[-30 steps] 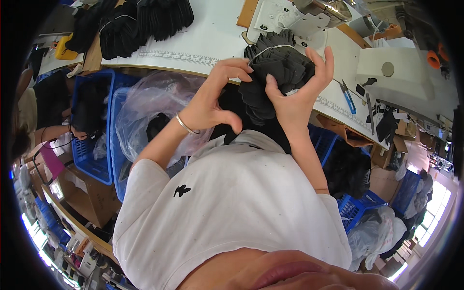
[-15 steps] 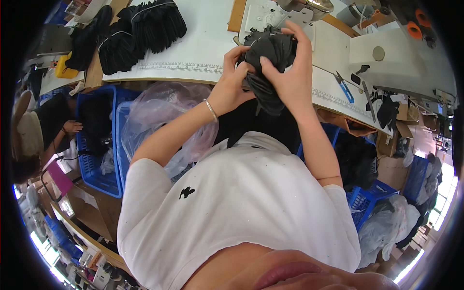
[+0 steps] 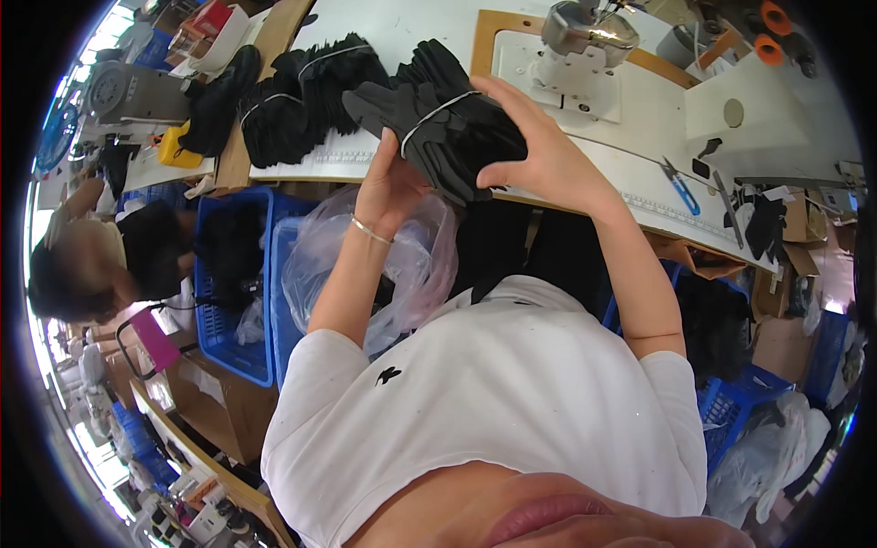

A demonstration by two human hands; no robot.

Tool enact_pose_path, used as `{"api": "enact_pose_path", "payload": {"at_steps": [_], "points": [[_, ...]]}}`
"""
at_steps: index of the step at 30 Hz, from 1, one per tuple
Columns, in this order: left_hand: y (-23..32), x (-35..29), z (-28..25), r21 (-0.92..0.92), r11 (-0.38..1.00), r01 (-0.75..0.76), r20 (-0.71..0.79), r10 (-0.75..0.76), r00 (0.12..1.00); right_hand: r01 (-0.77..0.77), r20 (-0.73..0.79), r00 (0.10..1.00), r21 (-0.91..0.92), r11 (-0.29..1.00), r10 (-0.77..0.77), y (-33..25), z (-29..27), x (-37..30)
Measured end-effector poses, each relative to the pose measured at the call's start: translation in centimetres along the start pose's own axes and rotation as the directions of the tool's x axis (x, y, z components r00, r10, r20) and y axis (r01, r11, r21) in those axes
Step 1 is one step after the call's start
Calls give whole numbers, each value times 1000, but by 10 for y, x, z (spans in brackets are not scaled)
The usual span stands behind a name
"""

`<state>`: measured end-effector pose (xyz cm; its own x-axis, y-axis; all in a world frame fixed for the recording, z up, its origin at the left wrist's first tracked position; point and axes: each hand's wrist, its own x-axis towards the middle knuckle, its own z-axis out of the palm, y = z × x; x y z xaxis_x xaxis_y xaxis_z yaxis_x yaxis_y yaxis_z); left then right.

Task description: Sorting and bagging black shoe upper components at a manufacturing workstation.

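Observation:
Between my two hands, above the table's front edge, is a bundle of black and dark grey fabric pieces (image 3: 448,137), some shaped like glove fingers. A white band runs around its middle. My left hand (image 3: 391,183) supports it from the near left, its fingers partly hidden under the bundle. My right hand (image 3: 548,164) grips the right end, thumb on the near side and fingers over the far side. Just left of it on the white table lie more black fabric bundles (image 3: 343,91) with pale bands.
A sewing machine (image 3: 589,46) stands at the back right. Blue-handled snips (image 3: 681,187) lie on the table (image 3: 630,151). Below are a blue crate (image 3: 274,301) and a clear plastic bag (image 3: 416,247). Another person (image 3: 91,260) is at the far left.
Both hands have carried the bundle left, towards the other bundles. It has turned from hanging downward to lying more sideways, so its white band shows. The view has shifted as well.

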<state>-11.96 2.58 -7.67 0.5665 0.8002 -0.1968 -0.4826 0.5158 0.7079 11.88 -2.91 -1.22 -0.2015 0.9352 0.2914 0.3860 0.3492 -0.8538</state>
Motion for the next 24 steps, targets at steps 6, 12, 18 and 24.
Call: {"api": "enact_pose_path", "payload": {"at_steps": [6,12,18,24], "points": [[-15,-6,-26,-289,949,130,158,-87,984,45,127,992,-273,961,-10,7,0,1],[-25,-13,0,-77,991,110,-1,-110,994,-24,117,991,-357,934,71,19,19,-23],[-39,-26,10,168,986,-10,45,3,999,9,-33,999,-515,857,-31,17,43,-45],[-51,-48,20,710,600,-368,-25,543,839,50,-82,989,-589,806,-121,36,49,-52]]}}
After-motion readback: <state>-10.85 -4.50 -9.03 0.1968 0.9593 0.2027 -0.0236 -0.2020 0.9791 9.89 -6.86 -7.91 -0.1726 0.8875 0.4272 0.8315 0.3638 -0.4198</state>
